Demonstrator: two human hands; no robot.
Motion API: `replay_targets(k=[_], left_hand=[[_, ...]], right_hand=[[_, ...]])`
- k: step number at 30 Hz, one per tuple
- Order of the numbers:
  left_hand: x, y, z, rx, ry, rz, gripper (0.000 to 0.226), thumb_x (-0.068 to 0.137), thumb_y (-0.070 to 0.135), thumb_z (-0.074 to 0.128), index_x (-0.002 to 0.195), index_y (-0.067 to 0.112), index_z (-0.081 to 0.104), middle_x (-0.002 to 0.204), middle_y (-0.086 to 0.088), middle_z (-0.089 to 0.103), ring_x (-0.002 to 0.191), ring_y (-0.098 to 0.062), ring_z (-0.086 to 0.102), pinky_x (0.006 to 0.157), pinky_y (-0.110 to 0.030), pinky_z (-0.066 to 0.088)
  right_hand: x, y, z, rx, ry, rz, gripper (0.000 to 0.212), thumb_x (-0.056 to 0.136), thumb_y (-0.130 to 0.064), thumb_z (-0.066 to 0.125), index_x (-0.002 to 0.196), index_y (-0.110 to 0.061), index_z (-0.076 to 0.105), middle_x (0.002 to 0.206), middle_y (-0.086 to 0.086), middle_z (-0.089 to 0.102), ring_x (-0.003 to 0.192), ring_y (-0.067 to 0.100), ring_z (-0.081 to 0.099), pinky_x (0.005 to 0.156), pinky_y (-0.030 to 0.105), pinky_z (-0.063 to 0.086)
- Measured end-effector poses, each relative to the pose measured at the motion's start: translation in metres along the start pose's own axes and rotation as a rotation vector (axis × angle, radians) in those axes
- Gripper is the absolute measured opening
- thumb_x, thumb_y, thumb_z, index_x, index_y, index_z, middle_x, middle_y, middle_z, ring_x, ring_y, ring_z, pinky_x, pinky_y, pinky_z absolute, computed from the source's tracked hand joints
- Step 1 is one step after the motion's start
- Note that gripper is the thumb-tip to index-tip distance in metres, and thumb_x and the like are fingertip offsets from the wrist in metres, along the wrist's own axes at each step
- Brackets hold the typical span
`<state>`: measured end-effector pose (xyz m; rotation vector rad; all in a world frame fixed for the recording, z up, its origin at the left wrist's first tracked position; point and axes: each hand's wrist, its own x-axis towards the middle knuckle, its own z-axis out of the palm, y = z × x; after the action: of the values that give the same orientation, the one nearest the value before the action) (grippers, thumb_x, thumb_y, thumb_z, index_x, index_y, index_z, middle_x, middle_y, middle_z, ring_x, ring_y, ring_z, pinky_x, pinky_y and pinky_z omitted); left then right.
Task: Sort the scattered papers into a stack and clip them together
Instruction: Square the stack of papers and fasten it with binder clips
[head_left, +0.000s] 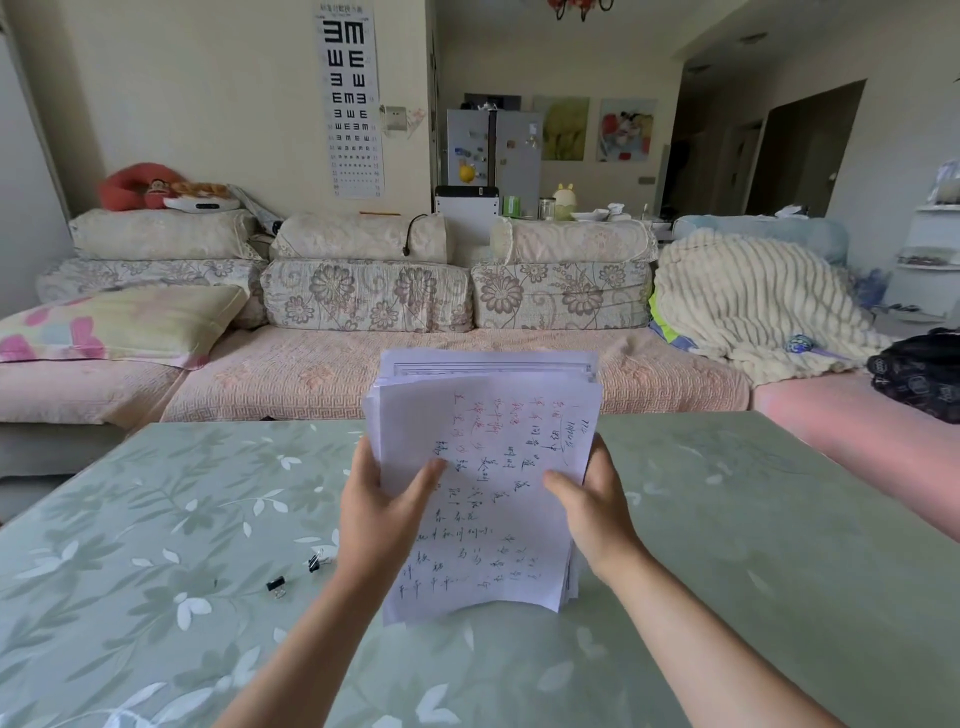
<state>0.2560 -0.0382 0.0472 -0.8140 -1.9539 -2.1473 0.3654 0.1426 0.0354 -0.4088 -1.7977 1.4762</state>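
Note:
A stack of white papers (488, 447) with handwriting in blue and red stands upright on its lower edge on the green table (727, 545). My left hand (382, 512) grips the stack's left edge, thumb across the front sheet. My right hand (592, 506) grips the right edge the same way. The sheets are roughly aligned, with some edges fanned at the top and the lower right. Two black binder clips lie on the table left of my left forearm, one (317, 561) nearer the stack, the other (277, 585) further left.
The table has a glossy green leaf-patterned cover. Behind it runs a floral sofa (363, 296) with a pillow (119, 325), a cream blanket (753, 301) and a dark bag (919, 374) at the right.

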Motion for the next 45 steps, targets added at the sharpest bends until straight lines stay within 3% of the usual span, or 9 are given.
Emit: replay_targets(k=[6, 10, 13, 17, 22, 24, 27, 32, 45], left_hand=[[0.018, 0.034, 0.001, -0.108, 0.092, 0.072, 0.063, 0.072, 0.042, 0.081, 0.125, 0.033, 0.047, 0.116, 0.01, 0.06, 0.109, -0.006, 0.06, 0.089, -0.026, 0.051], [0.033, 0.054, -0.001, -0.202, 0.128, 0.053, 0.044, 0.077, 0.054, 0.065, 0.112, 0.028, 0.061, 0.104, 0.005, 0.069, 0.094, -0.002, 0.059, 0.082, -0.025, 0.043], [0.042, 0.061, 0.006, -0.21, 0.151, -0.006, 0.008, 0.087, 0.032, 0.067, 0.085, 0.024, 0.067, 0.079, 0.013, 0.067, 0.072, 0.0, 0.056, 0.07, -0.023, 0.04], [0.05, 0.056, 0.011, -0.271, 0.238, -0.072, 0.006, 0.085, 0.026, 0.066, 0.081, 0.022, 0.066, 0.08, 0.002, 0.071, 0.076, -0.012, 0.06, 0.074, -0.033, 0.044], [0.026, 0.035, 0.001, -0.202, 0.25, 0.07, 0.055, 0.085, 0.057, 0.043, 0.109, 0.01, 0.06, 0.091, 0.009, 0.058, 0.084, 0.001, 0.054, 0.078, -0.013, 0.039], [0.011, 0.017, 0.0, -0.148, 0.185, 0.074, 0.064, 0.081, 0.059, 0.038, 0.114, 0.006, 0.052, 0.087, 0.001, 0.05, 0.077, -0.013, 0.044, 0.072, -0.024, 0.037], [0.007, 0.001, 0.0, -0.195, 0.222, 0.019, 0.048, 0.082, 0.061, 0.033, 0.11, 0.026, 0.052, 0.095, -0.001, 0.053, 0.082, -0.015, 0.042, 0.068, -0.033, 0.034], [-0.002, 0.002, 0.005, -0.072, 0.074, -0.011, 0.019, 0.081, 0.034, 0.052, 0.098, 0.026, 0.053, 0.092, 0.002, 0.062, 0.083, -0.013, 0.057, 0.074, -0.033, 0.047], [-0.005, -0.01, 0.006, 0.167, 0.023, -0.094, 0.02, 0.079, 0.009, 0.061, 0.092, 0.023, 0.055, 0.083, -0.004, 0.063, 0.067, -0.016, 0.057, 0.057, -0.029, 0.046]], right_hand=[[0.007, -0.011, 0.003, 0.027, -0.029, -0.058, 0.044, 0.075, -0.012, 0.059, 0.116, -0.027, 0.06, 0.107, -0.003, 0.073, 0.102, 0.015, 0.068, 0.088, 0.035, 0.053], [0.004, -0.003, 0.002, -0.01, -0.066, -0.007, 0.042, 0.071, -0.011, 0.054, 0.11, -0.02, 0.065, 0.104, -0.003, 0.075, 0.1, 0.014, 0.069, 0.087, 0.037, 0.053], [0.001, 0.0, 0.003, -0.011, -0.066, 0.004, 0.041, 0.069, -0.009, 0.052, 0.107, -0.019, 0.066, 0.102, -0.002, 0.075, 0.099, 0.014, 0.069, 0.085, 0.034, 0.054], [-0.001, 0.001, 0.007, 0.008, -0.028, 0.042, 0.048, 0.066, -0.01, 0.052, 0.113, -0.019, 0.06, 0.103, -0.004, 0.073, 0.098, 0.01, 0.068, 0.074, 0.016, 0.049], [0.0, 0.002, 0.007, -0.05, -0.029, 0.064, 0.046, 0.07, -0.013, 0.053, 0.113, -0.024, 0.062, 0.104, -0.008, 0.072, 0.097, 0.004, 0.067, 0.076, 0.02, 0.048], [0.0, 0.002, 0.006, -0.063, -0.014, 0.081, 0.04, 0.072, -0.013, 0.055, 0.111, -0.021, 0.062, 0.102, -0.007, 0.073, 0.094, 0.004, 0.068, 0.073, 0.02, 0.048], [-0.001, 0.002, 0.007, -0.066, 0.009, 0.133, 0.03, 0.085, -0.003, 0.057, 0.109, -0.021, 0.062, 0.101, -0.008, 0.073, 0.088, 0.0, 0.068, 0.069, 0.018, 0.046], [0.001, 0.003, 0.007, -0.092, 0.021, 0.165, 0.028, 0.086, -0.003, 0.055, 0.107, -0.021, 0.062, 0.1, -0.007, 0.073, 0.094, 0.011, 0.068, 0.075, 0.026, 0.051], [0.006, 0.013, 0.005, -0.272, -0.09, 0.278, 0.035, 0.081, -0.015, 0.05, 0.115, -0.021, 0.052, 0.11, -0.005, 0.069, 0.104, 0.022, 0.064, 0.089, 0.037, 0.051]])
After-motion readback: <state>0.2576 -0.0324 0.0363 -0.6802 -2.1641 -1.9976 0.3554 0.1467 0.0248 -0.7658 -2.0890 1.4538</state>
